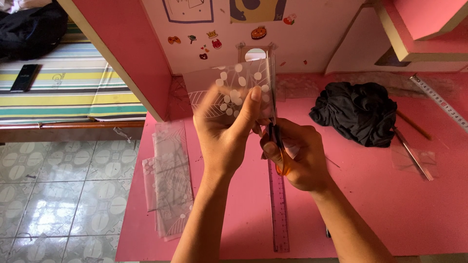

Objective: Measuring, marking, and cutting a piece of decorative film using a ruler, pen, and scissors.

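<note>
Held upright above the pink desk (370,204): thin clear plastic sheet printed with white dots and leaves (239,85), likely light, floppy, slippery, pinched near its lower edge by left hand (224,129), right hand (297,158) clenched round orange-handled scissors (280,146) cutting its right edge.

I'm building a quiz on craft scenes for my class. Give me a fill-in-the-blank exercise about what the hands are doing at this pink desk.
1. The left hand holds up a translucent patterned sheet printed with white ____ and leaf outlines.
2. The right hand works orange-handled ____ along the sheet's edge.
3. Flat on the pink desk below the hands lies a long transparent ____.
4. To the right of the hands sits a crumpled ____ cloth.

Missing words: dots; scissors; ruler; black
</note>
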